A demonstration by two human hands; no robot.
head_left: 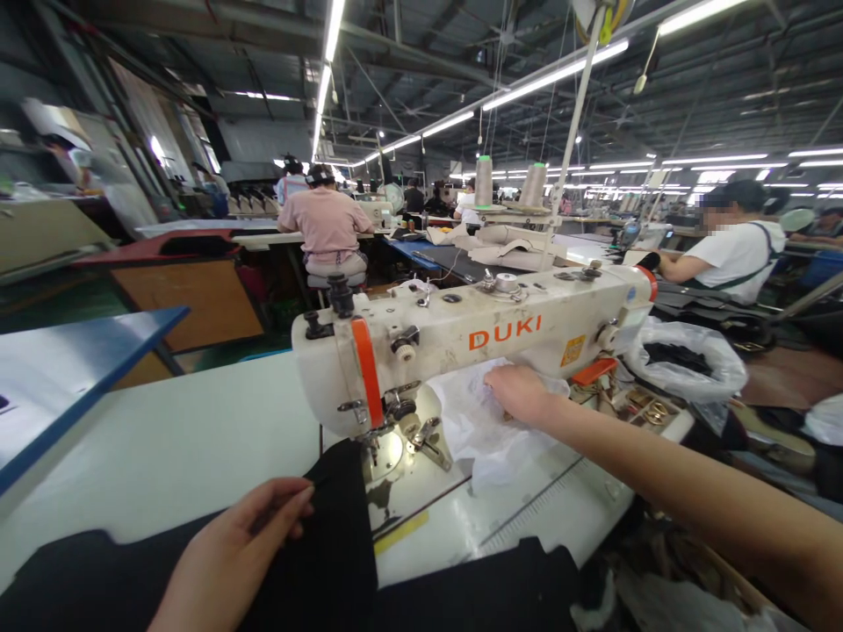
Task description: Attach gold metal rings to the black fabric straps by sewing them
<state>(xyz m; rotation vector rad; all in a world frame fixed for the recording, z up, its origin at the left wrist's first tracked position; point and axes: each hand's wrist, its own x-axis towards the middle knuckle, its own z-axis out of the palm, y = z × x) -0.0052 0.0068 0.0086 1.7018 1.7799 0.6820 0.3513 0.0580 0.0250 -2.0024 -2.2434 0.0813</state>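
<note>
1. We look down a long garment workshop under strip lights. Other workers sit at benches beyond, and a white sewing table runs in front of us.
2. A cream sewing machine stands on the table, with the black fabric lying from the needle back to the near edge.
3. We judge the fabric light, soft and limp. It would fold and slide on the smooth top, so it is best held at an edge or fold.
4. The left hand lies low and palm-down, thumb and fingers pinched shut on a fold of the fabric.
5. The right hand reaches forward under the machine arm, forearm stretched out, resting on a crumpled white bag. Its fingers are hidden, so we cannot tell whether it grips.
</note>
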